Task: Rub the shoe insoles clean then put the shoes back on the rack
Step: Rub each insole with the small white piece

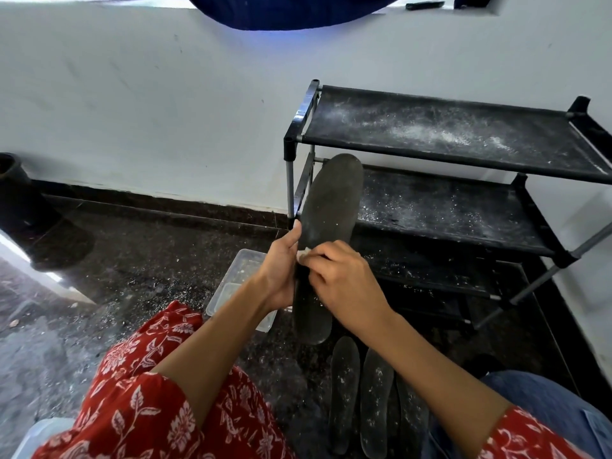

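Note:
A long dark grey insole (331,207) stands nearly upright in front of me. My left hand (281,270) grips its left edge around the middle. My right hand (344,283) presses a small white wad (303,254) against the insole's face, fingers closed on it. Three more dark insoles (374,399) speckled with white powder lie side by side on the floor below my hands. The black shoe rack (463,144) stands at the right against the wall, its fabric shelves dusted with white powder. No shoes are in view.
A clear plastic container (236,276) sits on the dark speckled floor just left of my hands. A black boot-like object (20,193) stands at the far left by the white wall. My knees, in red floral cloth, fill the bottom of the view.

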A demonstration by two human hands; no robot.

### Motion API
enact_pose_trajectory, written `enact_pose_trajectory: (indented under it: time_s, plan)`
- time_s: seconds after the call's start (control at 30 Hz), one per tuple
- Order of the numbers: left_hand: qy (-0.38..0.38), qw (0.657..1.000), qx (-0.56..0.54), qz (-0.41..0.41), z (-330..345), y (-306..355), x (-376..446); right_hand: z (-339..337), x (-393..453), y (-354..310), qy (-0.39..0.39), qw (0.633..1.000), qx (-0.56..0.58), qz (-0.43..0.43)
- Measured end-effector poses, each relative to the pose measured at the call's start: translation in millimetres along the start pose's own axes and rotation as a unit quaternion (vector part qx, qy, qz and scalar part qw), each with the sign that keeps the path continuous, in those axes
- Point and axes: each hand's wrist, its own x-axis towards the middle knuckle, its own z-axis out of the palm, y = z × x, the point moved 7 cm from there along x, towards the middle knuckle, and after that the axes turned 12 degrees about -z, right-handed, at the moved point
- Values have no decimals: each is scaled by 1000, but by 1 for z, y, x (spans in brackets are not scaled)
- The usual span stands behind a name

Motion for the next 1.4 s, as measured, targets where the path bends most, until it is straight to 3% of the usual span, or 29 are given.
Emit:
enact_pose_trajectory:
  time_s: [0.13,0.2,0.3,0.4,0.53,0.67,0.73,0.83,0.9,0.97,1.1,1.13,1.27,1.33,1.4]
  plan:
    - [-12,1000,-9,5,-1,4,-3,10,-4,-16,-61,994,93,-12]
    - [-8,1000,-22,12,-2,4,-3,-3,-1,-9,-15,995,94,1]
    - [-12,1000,-19,-9,2,-1,-3,-33,4,13,93,995,2,26]
    - [-29,998,10,-46,8,-8,-3,-47,3,34,133,988,-49,63]
    - [-7,999,5,-44,6,-10,-1,-26,2,32,44,996,-59,46]
    - [15,1000,-10,-8,2,-6,-1,-12,1,25,-49,993,83,66]
    - [13,1000,-3,-16,3,-7,-2,-24,2,30,19,990,111,85]
    - [4,999,17,-37,4,-10,-1,-45,4,38,135,987,13,84]
    - [3,999,20,-42,4,-13,1,-39,4,38,110,991,-18,78]
    - [12,999,14,-38,2,-14,2,-24,3,32,35,997,-34,61]
    - [40,999,7,5,-7,-9,3,-1,0,17,-100,992,62,46]
    - [39,999,3,10,-7,-8,3,-4,0,16,-89,992,77,48]
    - [14,1000,2,-26,0,-10,2,-33,2,28,80,995,11,64]
    - [18,999,1,-32,1,-11,3,-28,2,27,63,996,-25,52]
    - [34,999,-8,-21,-2,-11,2,-14,0,20,-4,998,-60,33]
